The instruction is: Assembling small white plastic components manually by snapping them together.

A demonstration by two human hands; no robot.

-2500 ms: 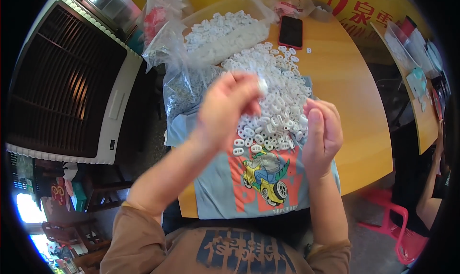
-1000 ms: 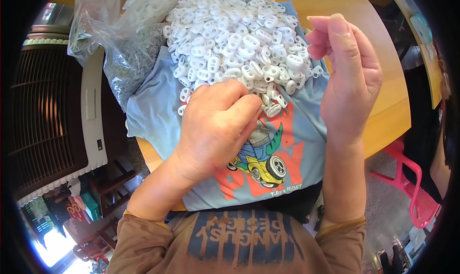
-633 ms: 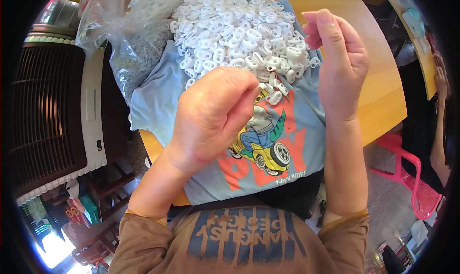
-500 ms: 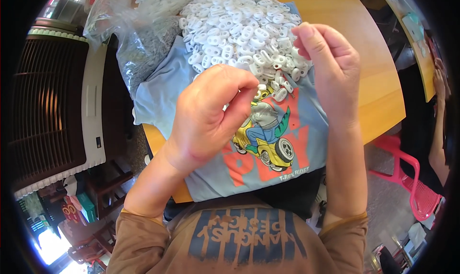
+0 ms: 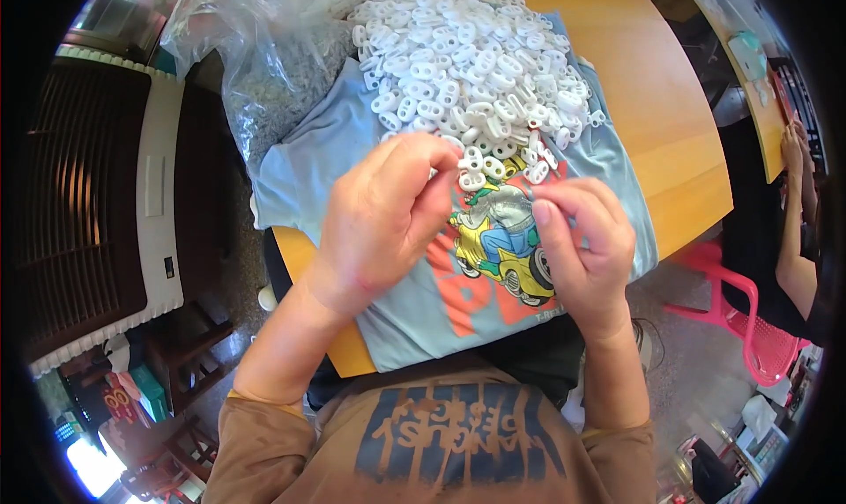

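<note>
A heap of small white oval plastic pieces (image 5: 476,59), each with two holes, lies on a light blue printed T-shirt (image 5: 401,323) spread over the wooden table. My left hand (image 5: 383,218) is closed in a pinch at the near edge of the heap, beside a few loose white pieces (image 5: 472,171). Whatever sits in its fingertips is hidden. To the right, over the shirt's cartoon print, my right hand (image 5: 586,244) also pinches, thumb against forefinger. Anything between those fingers is too small to make out.
A clear plastic bag (image 5: 278,85) of small grey things stands left of the heap. The bare wood of the table (image 5: 661,107) shows at the right. A pink chair (image 5: 749,319) and another person's arm (image 5: 797,231) are farther right. A slatted cabinet-like unit (image 5: 84,196) is at the left.
My right hand has come down and toward me, from beside the heap to over the print, near my left hand. The left hand stays pinched in about the same place.
</note>
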